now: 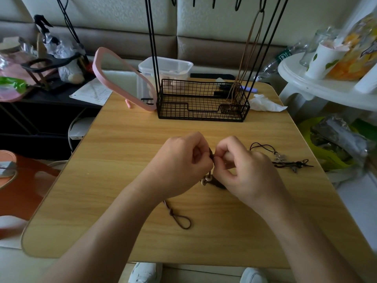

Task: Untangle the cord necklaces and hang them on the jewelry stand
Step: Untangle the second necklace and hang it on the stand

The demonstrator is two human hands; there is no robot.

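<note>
Cord necklace [181,219], brown, limp and light, over the table [122,160], pinched tight by left hand [183,160] and right hand [240,166], both curled round it. Probably snag-prone: grip gently beside the beads [208,178], not on them. Further right, black necklace [285,158] lying loose.

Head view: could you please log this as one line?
left hand pinches brown necklace | right hand pinches it | black necklace on table | tan necklace on stand

Soft, dim daylight; wide-angle bowing and blur at edges
</note>
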